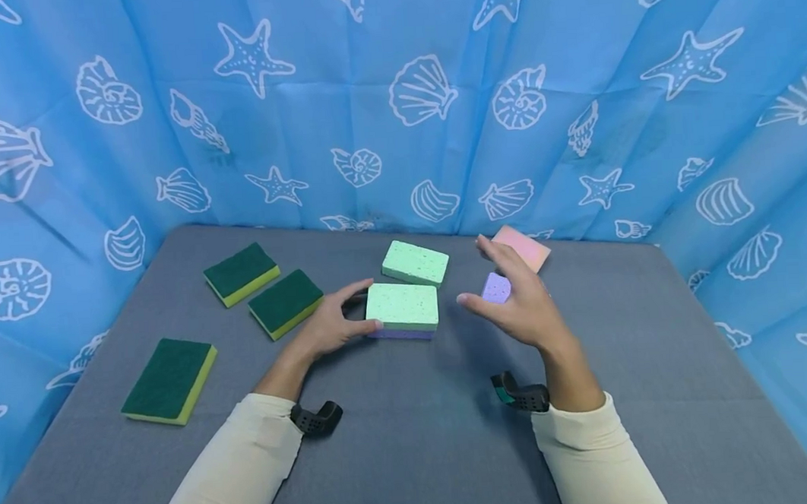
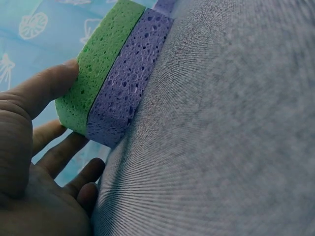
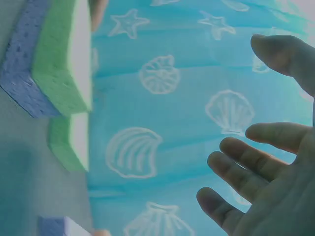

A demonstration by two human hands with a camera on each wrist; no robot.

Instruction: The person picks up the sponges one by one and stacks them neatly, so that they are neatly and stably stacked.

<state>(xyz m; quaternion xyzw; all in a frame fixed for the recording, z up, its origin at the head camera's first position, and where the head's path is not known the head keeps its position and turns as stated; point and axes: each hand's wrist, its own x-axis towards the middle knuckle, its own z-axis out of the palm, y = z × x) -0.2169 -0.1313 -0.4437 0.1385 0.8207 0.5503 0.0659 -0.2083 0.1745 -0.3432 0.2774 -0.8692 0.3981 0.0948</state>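
A light green sponge (image 1: 402,304) lies flat on a purple sponge (image 1: 402,333), their edges nearly flush, in the middle of the table. My left hand (image 1: 335,320) holds the green sponge at its left end, thumb at the near edge and index finger at the far corner. In the left wrist view the thumb (image 2: 66,78) rests against the green layer, above the purple one. My right hand (image 1: 524,299) is raised to the right of the stack, fingers spread and holding nothing. Another purple sponge (image 1: 496,287) shows partly behind it.
A second light green sponge (image 1: 415,263) lies just behind the stack. At the back right is a pink sponge (image 1: 523,247), partly covered by the right hand. Several green-and-yellow scouring sponges (image 1: 170,378) lie at the left. A blue shell-print curtain (image 1: 395,92) hangs around the grey table (image 1: 414,449).
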